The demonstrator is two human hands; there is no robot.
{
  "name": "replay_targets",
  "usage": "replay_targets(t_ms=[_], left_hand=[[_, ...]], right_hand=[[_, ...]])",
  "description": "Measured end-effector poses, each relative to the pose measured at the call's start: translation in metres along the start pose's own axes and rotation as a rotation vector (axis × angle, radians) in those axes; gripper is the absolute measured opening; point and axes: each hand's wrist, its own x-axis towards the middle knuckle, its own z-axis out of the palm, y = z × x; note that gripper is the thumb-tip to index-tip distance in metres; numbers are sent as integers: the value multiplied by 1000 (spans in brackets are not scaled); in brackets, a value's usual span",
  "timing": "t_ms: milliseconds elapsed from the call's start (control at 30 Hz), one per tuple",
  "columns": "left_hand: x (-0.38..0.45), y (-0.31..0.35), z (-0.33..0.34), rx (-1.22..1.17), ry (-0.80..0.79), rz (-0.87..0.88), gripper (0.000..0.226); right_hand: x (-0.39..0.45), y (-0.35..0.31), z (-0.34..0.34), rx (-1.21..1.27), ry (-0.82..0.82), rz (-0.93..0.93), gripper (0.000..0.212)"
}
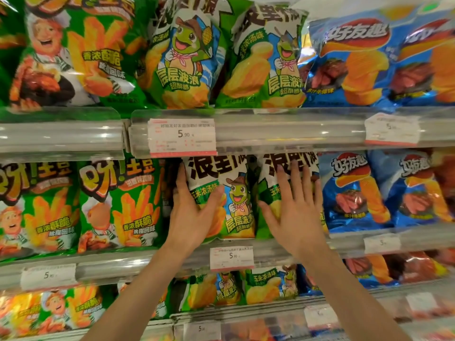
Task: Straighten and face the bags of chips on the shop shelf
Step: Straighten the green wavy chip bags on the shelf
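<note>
On the middle shelf (pixel 110 267) two green bags of wavy chips with a cartoon frog stand side by side, facing forward. My left hand (pixel 192 217) holds the left frog bag (pixel 236 193) at its left edge. Its fingers run up behind that edge and the thumb lies across the front. My right hand (pixel 295 207) rests flat on the front of the right frog bag (pixel 268 173), fingers spread and straight, and hides most of its picture.
Green fries bags (pixel 118 205) stand to the left and blue chip bags (pixel 354 193) to the right on the same shelf. The upper shelf rail (pixel 283 129) hangs just above my fingers. A price tag (pixel 231 258) sits below the bags. More bags fill the shelves above and below.
</note>
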Motion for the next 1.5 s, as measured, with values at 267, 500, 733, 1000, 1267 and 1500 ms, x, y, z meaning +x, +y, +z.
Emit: replay_targets(t_ms=[267,500,733,1000,1267,1500], left_hand=[[-9,2,7,23,29,14,100],[-8,7,10,60,-1,-3,98],[-3,-4,-6,-35,-78,21,91],[-51,-8,-39,-43,-88,114,62],[-108,-26,-83,-97,-127,-47,15],[-127,-77,-137,-146,-132,-235,13]], right_hand=[[3,17,4,67,4,-85,77],[0,4,9,42,31,-4,77],[-1,-2,-9,297,3,68,75],[-50,-27,-52,776,6,253,50],[-117,-46,-21,993,-266,455,18],[-143,-94,-10,987,-368,538,11]])
